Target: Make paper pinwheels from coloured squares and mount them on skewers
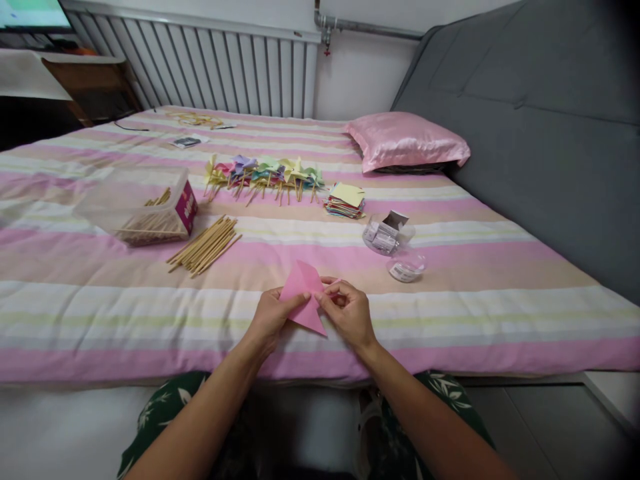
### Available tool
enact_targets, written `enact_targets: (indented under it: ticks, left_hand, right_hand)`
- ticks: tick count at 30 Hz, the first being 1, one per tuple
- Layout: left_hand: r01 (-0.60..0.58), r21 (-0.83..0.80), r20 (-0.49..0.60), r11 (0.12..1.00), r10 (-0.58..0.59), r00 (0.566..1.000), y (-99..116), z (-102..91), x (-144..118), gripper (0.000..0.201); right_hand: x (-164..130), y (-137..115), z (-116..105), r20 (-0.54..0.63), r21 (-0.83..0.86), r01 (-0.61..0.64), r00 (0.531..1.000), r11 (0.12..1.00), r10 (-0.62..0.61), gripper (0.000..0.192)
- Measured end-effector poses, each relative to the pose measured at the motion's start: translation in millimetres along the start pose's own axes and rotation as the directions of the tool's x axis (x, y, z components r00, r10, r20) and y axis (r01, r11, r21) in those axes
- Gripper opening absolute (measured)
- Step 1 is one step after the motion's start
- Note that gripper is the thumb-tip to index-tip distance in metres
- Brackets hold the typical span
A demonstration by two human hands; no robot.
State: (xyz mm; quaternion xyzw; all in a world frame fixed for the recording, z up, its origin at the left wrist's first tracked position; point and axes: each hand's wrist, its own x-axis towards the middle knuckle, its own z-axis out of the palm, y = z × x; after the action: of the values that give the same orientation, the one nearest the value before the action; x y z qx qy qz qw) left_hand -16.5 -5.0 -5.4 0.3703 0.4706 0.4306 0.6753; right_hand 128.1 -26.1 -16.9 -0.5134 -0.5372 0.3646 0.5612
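Note:
A sheet of pink paper (303,288) is held between my two hands above the near edge of the bed. My left hand (274,312) grips its left side, thumb on top and the other fingers underneath. At the right side, my right hand (347,310) pinches a part of the same paper between thumb and fingers. The paper's outline is pointed, with one corner at the top and another toward me. Further off lie several finished paper pinwheels (270,172) on sticks, in mixed colours. A stack of coloured paper squares (346,200) sits to their right.
To the left are a pile of wooden sticks (206,245) and a clear plastic box (135,217) with more sticks. On the right stand a small clear tub (387,233) holding packets and a clear lid (407,268). A pink pillow (407,140) leans near the grey headboard (530,127).

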Motion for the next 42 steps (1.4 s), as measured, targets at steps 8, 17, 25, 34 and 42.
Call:
enact_targets:
  ticks: [8, 17, 25, 34, 42]
  left_hand:
    - [-0.012, 0.021, 0.029, 1.000, 0.012, 1.000, -0.8, -1.6, 0.3, 0.026]
    - [-0.013, 0.017, 0.021, 1.000, 0.013, 1.000, -1.0, -1.0, 0.8, 0.026]
    - [-0.006, -0.001, 0.031, 1.000, 0.006, 1.000, -1.3, -0.9, 0.7, 0.024]
    - [-0.018, -0.015, 0.049, 1.000, 0.019, 0.999, -1.4, -1.4, 0.6, 0.022]
    - [-0.053, -0.029, -0.015, 0.998, 0.052, 0.999, -1.4, 3.1, -1.9, 0.027]
  right_hand:
    - [0.4, 3.0, 0.7, 0.002, 0.039, -0.060, 0.998, 0.997, 0.060, 0.017]
    - [-1.2, -1.9, 1.9, -0.019, -0.002, -0.068, 0.998, 0.998, 0.068, 0.019]
    - [-1.6, -0.7, 2.2, -0.032, -0.035, -0.055, 0.998, 0.998, 0.054, 0.020]
    - [-1.8, 3.6, 2.6, -0.007, -0.010, -0.065, 0.998, 0.998, 0.065, 0.022]
    - [-4.6, 1.4, 10.2, -0.050, 0.279, -0.106, 0.991, 0.954, 0.124, 0.053]
